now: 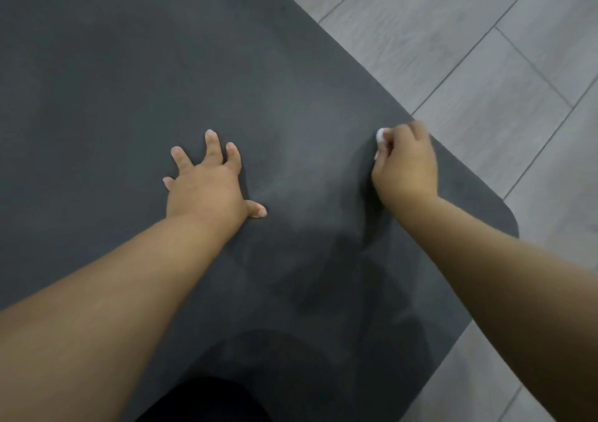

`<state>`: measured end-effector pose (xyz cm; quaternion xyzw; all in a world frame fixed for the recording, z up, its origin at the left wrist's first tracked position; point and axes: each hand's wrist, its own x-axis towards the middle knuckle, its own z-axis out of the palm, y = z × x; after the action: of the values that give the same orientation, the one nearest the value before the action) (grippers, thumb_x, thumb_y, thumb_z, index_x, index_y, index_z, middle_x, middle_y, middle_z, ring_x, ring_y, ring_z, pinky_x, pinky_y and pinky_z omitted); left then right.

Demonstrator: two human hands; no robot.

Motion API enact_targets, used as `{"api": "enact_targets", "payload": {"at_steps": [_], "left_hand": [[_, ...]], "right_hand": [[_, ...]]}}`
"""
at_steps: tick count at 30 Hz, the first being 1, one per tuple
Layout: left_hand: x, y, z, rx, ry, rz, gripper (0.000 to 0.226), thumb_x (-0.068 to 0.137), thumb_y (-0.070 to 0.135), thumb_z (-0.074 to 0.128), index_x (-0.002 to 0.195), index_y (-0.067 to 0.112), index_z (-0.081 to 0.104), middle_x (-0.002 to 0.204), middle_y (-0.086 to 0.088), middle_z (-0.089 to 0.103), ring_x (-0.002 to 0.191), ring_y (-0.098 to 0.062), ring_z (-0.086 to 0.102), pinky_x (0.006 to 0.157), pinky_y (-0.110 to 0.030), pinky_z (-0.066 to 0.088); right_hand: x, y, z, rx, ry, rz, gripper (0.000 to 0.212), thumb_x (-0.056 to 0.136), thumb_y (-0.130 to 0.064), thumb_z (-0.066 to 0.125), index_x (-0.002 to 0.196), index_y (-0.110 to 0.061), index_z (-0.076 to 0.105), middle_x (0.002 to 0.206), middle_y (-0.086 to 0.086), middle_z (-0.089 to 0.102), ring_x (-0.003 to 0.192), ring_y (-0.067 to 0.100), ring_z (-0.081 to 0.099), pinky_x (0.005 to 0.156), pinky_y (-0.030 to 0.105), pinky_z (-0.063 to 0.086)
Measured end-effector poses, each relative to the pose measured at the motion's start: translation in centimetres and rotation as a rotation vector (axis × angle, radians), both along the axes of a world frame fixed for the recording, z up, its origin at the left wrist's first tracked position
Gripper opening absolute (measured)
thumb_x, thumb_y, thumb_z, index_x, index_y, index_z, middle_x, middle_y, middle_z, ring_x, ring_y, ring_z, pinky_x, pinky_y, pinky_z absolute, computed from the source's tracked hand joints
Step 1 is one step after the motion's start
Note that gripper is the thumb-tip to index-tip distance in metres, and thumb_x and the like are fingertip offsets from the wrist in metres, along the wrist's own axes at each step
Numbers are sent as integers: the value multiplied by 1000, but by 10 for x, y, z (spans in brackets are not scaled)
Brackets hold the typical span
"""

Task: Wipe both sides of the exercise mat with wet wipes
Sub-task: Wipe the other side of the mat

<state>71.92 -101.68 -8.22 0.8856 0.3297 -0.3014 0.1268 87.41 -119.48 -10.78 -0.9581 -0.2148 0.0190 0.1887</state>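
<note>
- Dark grey exercise mat (161, 65) fills most of the head view, lying flat on a pale grey wood-plank floor (485, 33). Its right edge runs diagonally from the far middle to a rounded corner at the right; the floor shows beyond that edge, far right and near right.
- Left hand (207, 188) is pressed palm-down on the mat around the middle of the frame. Fingers spread wide, thumb pointing right; it holds nothing.
- Right hand (406, 162) sits on the mat close to the right edge, just inside it. Fingers curled tight into a bunch around a wet wipe (380, 135); only a small white wad shows past the fingers, on their far left side. The wad appears to touch the mat surface; contact cannot be confirmed.
- Right hand looks slightly blurred.
- Both forearms are bare and reach in from the near edge, well apart from each other.
- Faint lighter streaks mark the mat between the two hands and nearer the viewer.
- Dark clothing (207, 402) shows at the near bottom edge.
</note>
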Motion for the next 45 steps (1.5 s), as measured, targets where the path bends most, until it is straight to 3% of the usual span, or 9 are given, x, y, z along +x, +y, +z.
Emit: {"api": "enact_targets", "payload": {"at_steps": [5, 11, 13, 19, 25, 30, 33, 40, 45], "left_hand": [[-4, 1, 0, -1, -13, -19, 102, 74, 66, 60, 149, 25, 5, 157, 4, -10, 140, -43, 1, 104, -54, 35], [-1, 2, -1, 20, 0, -19, 103, 72, 66, 62, 149, 25, 7, 157, 4, -7, 140, -43, 5, 102, -53, 38], [-1, 1, -2, 19, 1, -18, 103, 72, 66, 62, 149, 25, 7, 157, 3, -7, 140, -44, 5, 102, -53, 39], [-2, 5, 0, -14, -4, -19, 102, 73, 67, 60, 149, 26, 5, 157, 5, -9, 142, -42, 3, 103, -51, 37], [0, 4, -2, -54, -2, 10, 102, 75, 63, 62, 149, 24, 4, 157, 5, -12, 141, -44, 0, 105, -53, 35], [2, 1, -1, -83, 13, 34, 101, 78, 60, 60, 149, 22, -1, 155, 3, -18, 140, -46, -6, 109, -57, 23], [3, 1, -1, -91, 28, 21, 100, 80, 60, 57, 149, 21, -3, 154, 0, -21, 139, -48, -8, 109, -58, 21], [9, 4, 1, -135, 103, -19, 98, 84, 59, 52, 149, 16, -7, 153, -8, -26, 136, -54, -9, 107, -61, 22], [12, 6, 3, -147, 130, 4, 98, 82, 57, 56, 149, 16, -3, 153, -8, -25, 136, -55, -10, 107, -62, 22]], "right_hand": [[-19, 7, -2, -13, -8, 893, 15, 86, -12, 54, 95, -3, 63, 87, 19, 57, 64, 36, 56, 51, 37, 50], [58, 14, -3, -89, -50, 6, 21, 94, -10, 45, 101, 5, 57, 116, 22, 49, 93, 37, 53, 80, 35, 37], [37, 33, -3, -62, -31, -60, 17, 90, -5, 48, 100, 3, 59, 116, 21, 49, 92, 36, 54, 79, 34, 37], [-12, 57, -6, -16, -22, 1047, 15, 78, -4, 63, 94, -3, 65, 88, 18, 59, 65, 32, 59, 51, 31, 48], [71, 66, -4, -112, -55, 50, 18, 92, -6, 44, 98, 7, 56, 113, 23, 50, 88, 38, 53, 73, 38, 39], [-4, 87, -16, 151, -61, 621, 10, 84, -2, 54, 91, 1, 59, 88, 22, 53, 67, 34, 51, 53, 37, 46], [-8, 90, -14, 52, -8, 965, 14, 83, 1, 60, 96, -3, 58, 85, 18, 55, 65, 30, 48, 49, 34, 45], [60, 118, 1, -118, -13, 244, 15, 87, 5, 46, 98, 4, 55, 111, 21, 50, 77, 35, 49, 60, 32, 25], [33, 114, 3, -41, 55, 491, 16, 80, 5, 52, 95, 2, 59, 100, 23, 52, 72, 37, 53, 56, 35, 37]]}}
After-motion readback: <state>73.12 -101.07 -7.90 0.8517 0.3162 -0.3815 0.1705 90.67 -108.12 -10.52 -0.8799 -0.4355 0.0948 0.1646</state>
